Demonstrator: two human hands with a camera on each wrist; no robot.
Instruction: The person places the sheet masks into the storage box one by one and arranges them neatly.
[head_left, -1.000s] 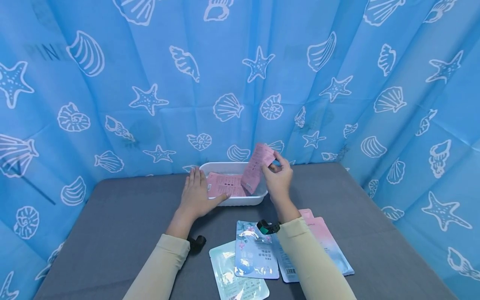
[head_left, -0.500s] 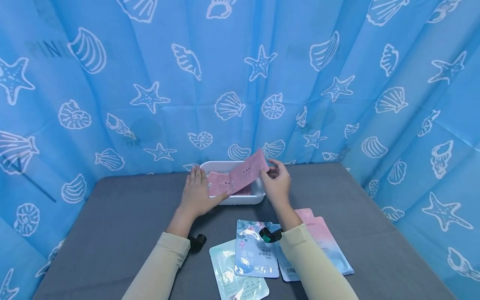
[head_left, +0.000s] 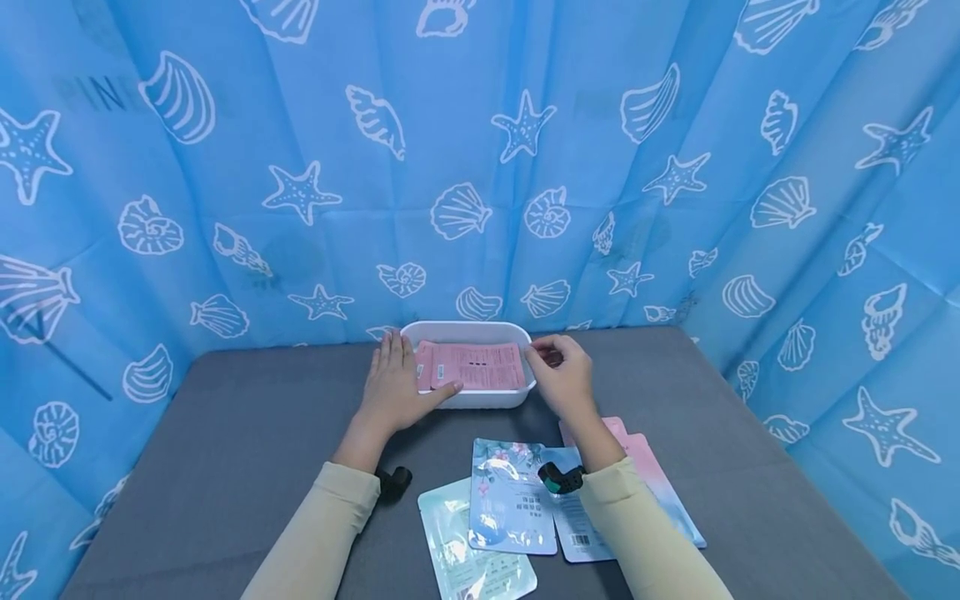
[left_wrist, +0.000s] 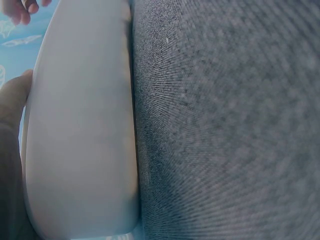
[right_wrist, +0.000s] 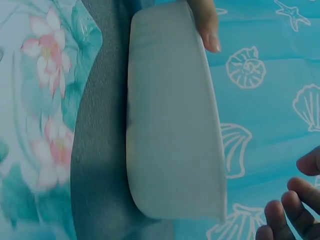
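A white plastic tub [head_left: 487,402] stands at the back of the table with pink printed sachets [head_left: 483,364] lying flat in it, the top one overlapping another at the left. My left hand [head_left: 393,387] rests against the tub's left end, fingers straight, thumb along the front rim. In the left wrist view that thumb [left_wrist: 15,97] lies at the rim beside the white wall [left_wrist: 80,120]. My right hand [head_left: 566,375] is by the right rim, holding nothing. Its fingers [right_wrist: 295,205] are loosely bent and apart from the tub in the right wrist view.
Nearer the front lie flat pouches: a pale green one [head_left: 457,521], a blue flowered one [head_left: 513,508] and another blue one [head_left: 579,529]. A pink-and-blue pouch [head_left: 660,475] lies partly under the right forearm. A blue shell-print curtain [head_left: 465,275] hangs behind the table.
My right hand has lowered the pink sachet, which it was holding tilted over the tub, and let go of it flat inside. The left hand has stayed at the tub's left end.
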